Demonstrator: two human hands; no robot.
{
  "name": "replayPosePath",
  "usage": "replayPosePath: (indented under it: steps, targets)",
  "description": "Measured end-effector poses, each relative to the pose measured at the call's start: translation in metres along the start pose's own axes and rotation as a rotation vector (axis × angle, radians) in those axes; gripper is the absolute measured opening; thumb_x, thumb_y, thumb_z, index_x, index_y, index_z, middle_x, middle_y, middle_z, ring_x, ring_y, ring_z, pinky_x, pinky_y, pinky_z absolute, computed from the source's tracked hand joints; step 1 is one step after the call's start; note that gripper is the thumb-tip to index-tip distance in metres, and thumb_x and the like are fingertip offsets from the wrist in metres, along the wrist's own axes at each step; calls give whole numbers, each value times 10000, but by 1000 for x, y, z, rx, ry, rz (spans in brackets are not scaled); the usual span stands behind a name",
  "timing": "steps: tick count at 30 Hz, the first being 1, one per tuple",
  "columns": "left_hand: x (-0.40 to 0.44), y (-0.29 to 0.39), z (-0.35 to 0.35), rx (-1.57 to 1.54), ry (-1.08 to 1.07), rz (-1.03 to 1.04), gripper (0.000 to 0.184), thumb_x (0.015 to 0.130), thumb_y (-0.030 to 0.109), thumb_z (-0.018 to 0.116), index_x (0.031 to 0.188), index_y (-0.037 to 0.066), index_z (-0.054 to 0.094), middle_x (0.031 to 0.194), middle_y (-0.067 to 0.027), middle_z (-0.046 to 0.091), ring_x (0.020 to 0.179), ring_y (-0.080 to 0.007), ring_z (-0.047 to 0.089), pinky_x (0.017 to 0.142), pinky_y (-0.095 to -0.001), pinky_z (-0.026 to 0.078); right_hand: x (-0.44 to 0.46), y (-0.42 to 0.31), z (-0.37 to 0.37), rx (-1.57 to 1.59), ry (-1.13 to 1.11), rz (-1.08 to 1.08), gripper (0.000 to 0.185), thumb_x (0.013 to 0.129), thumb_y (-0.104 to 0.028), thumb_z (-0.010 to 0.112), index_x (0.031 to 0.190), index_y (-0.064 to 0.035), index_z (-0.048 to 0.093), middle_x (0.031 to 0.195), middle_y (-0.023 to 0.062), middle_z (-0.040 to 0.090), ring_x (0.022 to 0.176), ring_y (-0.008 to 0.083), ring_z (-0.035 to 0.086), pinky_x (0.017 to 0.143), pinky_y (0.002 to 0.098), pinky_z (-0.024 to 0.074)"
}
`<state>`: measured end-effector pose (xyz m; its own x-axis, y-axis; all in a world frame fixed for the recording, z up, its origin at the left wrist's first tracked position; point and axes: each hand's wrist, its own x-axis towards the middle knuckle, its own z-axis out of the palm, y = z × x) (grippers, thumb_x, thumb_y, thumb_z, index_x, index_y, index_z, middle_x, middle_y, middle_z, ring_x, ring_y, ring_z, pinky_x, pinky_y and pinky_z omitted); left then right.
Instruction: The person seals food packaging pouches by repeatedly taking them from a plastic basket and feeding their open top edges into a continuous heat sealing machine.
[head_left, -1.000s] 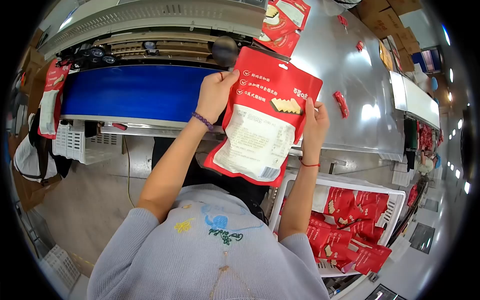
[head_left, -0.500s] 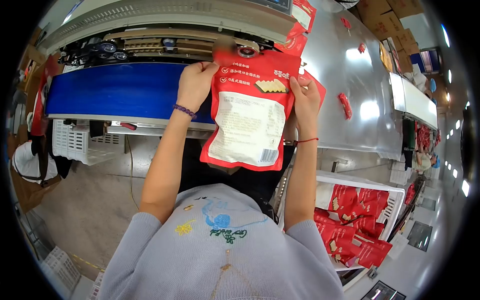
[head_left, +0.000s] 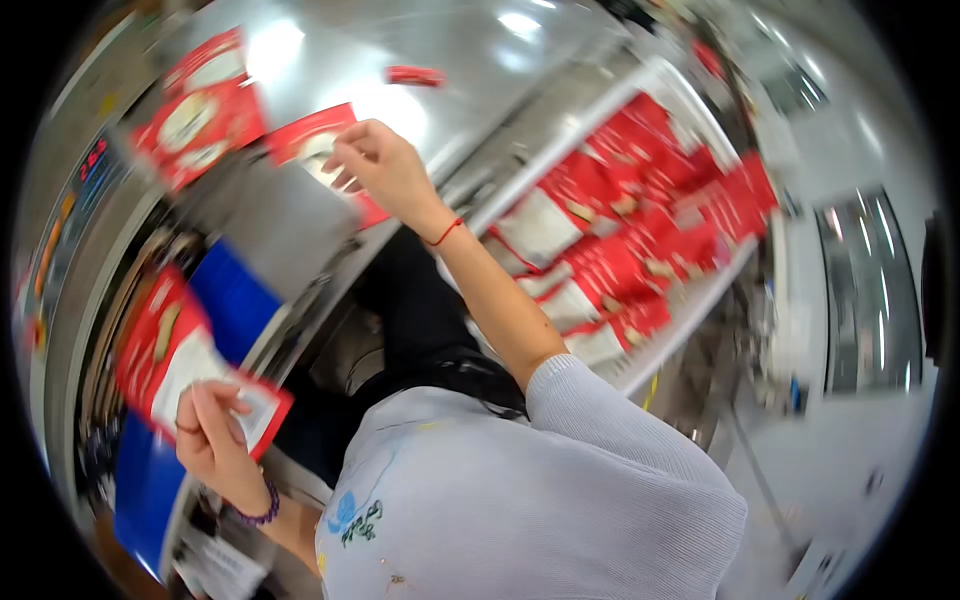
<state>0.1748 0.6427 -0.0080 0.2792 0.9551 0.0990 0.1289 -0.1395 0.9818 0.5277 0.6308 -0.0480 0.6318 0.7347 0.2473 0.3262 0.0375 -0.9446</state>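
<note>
My left hand, with a purple bead bracelet at its wrist, is in front of the lower part of a red and white food pouch. Its loosely bent fingers all show on the near side of the pouch, and none visibly wraps round it. The pouch leans along the machine above the blue conveyor belt. My right hand, wearing a red string, is raised with curled, parted fingers and nothing visible in them. Just behind it lies another red pouch at the steel table's edge. Motion blurs both hands.
More red pouches lie on the steel table, with a small red packet farther back. A white crate full of red pouches stands to my right. The machine's panel shows red digits.
The view has swung right. The pouch held up in both hands is now by the machine at the left. My right hand has let go of it and moved over the table edge.
</note>
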Motion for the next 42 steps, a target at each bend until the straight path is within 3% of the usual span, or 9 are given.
replayPosePath:
  steps: [6,11,15,21,25,26,31,38,42]
  targets:
    - [31,-8,25,13,-228,10,312,1043,198,497,844,5,641,667,0,564,504,4,320,482,-179,221,-42,-9,-291,-1013,985,-239,210,829,-76,625,1018,15,614,1053,182,597,987,322,587,889,393,470]
    - [24,-2,56,-7,-366,-33,282,1030,157,506,845,1,652,687,-7,586,521,-15,409,492,-176,273,-86,-13,-451,-1387,1059,-222,425,847,-135,616,1228,34,535,1263,235,535,1214,375,504,1058,431,402]
    - [15,5,75,45,-420,-50,262,1016,141,513,856,-1,666,688,-15,623,537,-24,456,501,-175,317,-96,18,-494,-1360,1072,181,306,843,-148,602,1070,51,549,1076,265,601,1061,420,573,978,486,434]
    - [17,23,75,79,-414,-19,167,965,99,570,906,3,694,737,-30,646,613,-83,563,563,-219,422,-75,-56,-384,-1378,1052,-459,201,895,-98,641,1000,46,549,953,161,602,763,260,601,749,374,509]
    - [25,35,95,191,-391,203,112,895,53,630,980,3,683,894,-89,650,821,-184,628,757,-287,485,-66,-104,-245,-583,1140,-552,289,893,-44,675,1102,-12,478,998,97,549,751,148,585,612,283,524]
    - [30,39,93,198,-372,371,195,861,69,672,1046,12,666,989,-110,640,903,-227,620,815,-316,483,-66,-107,-223,-708,1051,-935,277,874,-20,694,1034,-25,468,1016,88,518,763,137,570,609,266,507]
    - [26,78,89,184,-455,634,622,745,137,800,1301,47,537,1350,-167,506,1229,-356,497,1047,-425,394,-87,-135,-68,-318,625,-827,330,836,86,631,1003,-86,405,974,47,449,883,142,473,766,285,441]
    - [10,29,35,291,35,658,378,590,-84,688,938,54,632,988,-90,676,924,-309,649,803,-381,527,-129,-125,48,132,-251,-575,471,777,79,736,1078,-57,400,1076,126,511,952,175,523,876,305,436]
    - [3,22,13,118,265,571,275,679,-114,673,905,26,603,971,-122,683,885,-312,657,809,-355,516,-105,-127,42,-307,-2,-809,789,695,-137,861,1317,-42,386,1244,147,466,1222,320,491,1062,410,405]
